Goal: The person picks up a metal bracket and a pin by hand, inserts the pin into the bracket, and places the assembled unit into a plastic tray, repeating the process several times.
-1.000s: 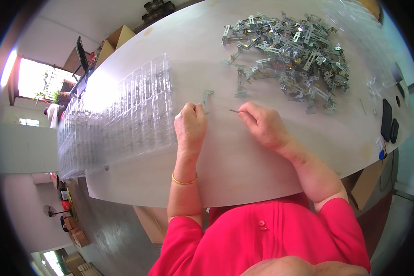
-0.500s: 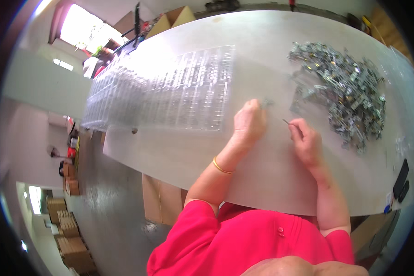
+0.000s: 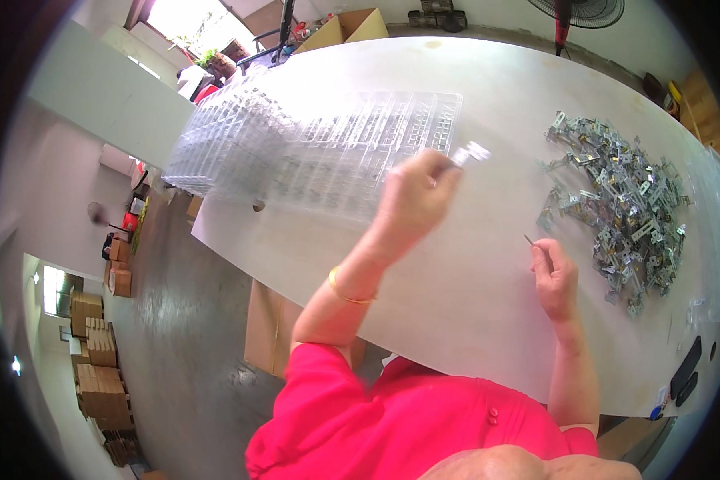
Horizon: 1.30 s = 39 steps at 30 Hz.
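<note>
My left hand (image 3: 418,194) is closed on a small silvery metal bracket (image 3: 476,152), which sticks out past the fingertips beside the right edge of the clear plastic trays. My right hand (image 3: 555,272) pinches a thin dark pin-like tool (image 3: 528,239) over the white table (image 3: 472,320). A heap of small metal brackets (image 3: 632,208) lies to the right of that hand. The clear plastic trays (image 3: 344,120) lie at the left, their compartments filled with rows of small metal parts. Glare washes out part of them.
A black phone-like object (image 3: 686,366) rests near the table's right edge, with clear plastic film (image 3: 708,216) above it. Behind the table are an open cardboard box (image 3: 340,32) and a fan (image 3: 592,12). Cardboard boxes (image 3: 104,392) are stacked on the floor at far left.
My left hand has risen and moved left toward the trays, with the bracket in its fingers. My right hand keeps its pinch on the thin tool. The whole view has shifted.
</note>
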{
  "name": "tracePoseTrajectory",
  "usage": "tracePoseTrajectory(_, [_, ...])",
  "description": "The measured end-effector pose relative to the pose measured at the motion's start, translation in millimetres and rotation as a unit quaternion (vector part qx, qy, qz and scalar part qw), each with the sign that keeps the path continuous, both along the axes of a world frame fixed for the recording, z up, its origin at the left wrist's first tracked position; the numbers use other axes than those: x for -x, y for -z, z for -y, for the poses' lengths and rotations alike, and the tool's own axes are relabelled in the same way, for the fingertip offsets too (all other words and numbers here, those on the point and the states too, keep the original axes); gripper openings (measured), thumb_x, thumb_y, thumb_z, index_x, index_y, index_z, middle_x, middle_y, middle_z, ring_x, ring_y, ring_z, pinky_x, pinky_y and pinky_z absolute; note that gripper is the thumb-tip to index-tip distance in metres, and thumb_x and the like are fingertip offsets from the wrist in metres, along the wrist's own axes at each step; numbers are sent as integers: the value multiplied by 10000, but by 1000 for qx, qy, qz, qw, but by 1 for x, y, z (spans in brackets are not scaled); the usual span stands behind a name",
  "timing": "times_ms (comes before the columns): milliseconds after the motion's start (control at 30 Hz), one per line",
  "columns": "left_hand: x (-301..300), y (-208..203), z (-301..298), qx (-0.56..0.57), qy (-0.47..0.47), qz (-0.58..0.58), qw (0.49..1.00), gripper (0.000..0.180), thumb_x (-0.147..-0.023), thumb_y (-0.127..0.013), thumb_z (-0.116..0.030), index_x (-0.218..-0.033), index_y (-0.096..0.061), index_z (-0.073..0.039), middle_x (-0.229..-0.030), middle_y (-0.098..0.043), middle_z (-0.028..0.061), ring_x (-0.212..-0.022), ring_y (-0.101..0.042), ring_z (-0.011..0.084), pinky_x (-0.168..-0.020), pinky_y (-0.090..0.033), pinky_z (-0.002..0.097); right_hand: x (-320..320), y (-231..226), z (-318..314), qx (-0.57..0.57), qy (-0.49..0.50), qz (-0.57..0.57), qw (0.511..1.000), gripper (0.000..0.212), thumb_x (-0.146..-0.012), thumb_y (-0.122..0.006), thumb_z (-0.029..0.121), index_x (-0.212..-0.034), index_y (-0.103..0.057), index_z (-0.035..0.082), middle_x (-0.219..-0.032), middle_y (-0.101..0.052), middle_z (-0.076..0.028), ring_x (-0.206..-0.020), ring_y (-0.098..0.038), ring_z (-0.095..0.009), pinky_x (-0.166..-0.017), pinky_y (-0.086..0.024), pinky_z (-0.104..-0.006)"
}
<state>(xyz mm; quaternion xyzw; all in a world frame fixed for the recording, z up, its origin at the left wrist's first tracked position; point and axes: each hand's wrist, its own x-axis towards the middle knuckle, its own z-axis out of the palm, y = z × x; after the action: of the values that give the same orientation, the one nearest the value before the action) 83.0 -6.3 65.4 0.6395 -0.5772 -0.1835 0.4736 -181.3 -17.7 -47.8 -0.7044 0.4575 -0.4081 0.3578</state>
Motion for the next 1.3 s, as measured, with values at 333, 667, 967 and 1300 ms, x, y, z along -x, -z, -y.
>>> tracePoseTrajectory(333, [-267,14,27,-5,-249,138,959,216,-912,-714,-195,-944,-720,18,-713,-669,28,-517,-589,75,-469,-467,233,-3,1,1,15,-3,9,1000,23,-983,-623,66,-973,-626,46,-669,-562,-7,-567,-503,-88,-523,-398,-259])
tracePoseTrajectory(667, [-362,39,83,-137,-334,156,919,208,-884,-697,-224,-890,-711,-17,-625,-687,106,-540,-680,181,-581,-543,337,-4,0,1,13,29,-19,999,43,-987,-611,81,-969,-633,50,-635,-545,9,-564,-500,-70,-522,-379,-247])
tracePoseTrajectory(967, [-371,60,129,-235,-309,209,898,230,-869,-675,-258,-869,-740,-37,-627,-706,118,-626,-727,217,-729,-573,340,-3,1,0,4,37,-46,998,38,-990,-614,90,-979,-632,58,-652,-549,23,-575,-497,-56,-524,-377,-239])
tracePoseTrajectory(1300, [-371,66,135,-238,-279,354,860,274,-792,-640,-216,-879,-764,12,-958,-720,274,-973,-712,401,-891,-560,438,-3,-1,1,11,39,-66,997,20,-975,-629,63,-967,-616,50,-674,-564,-19,-566,-539,-105,-533,-418,-271])
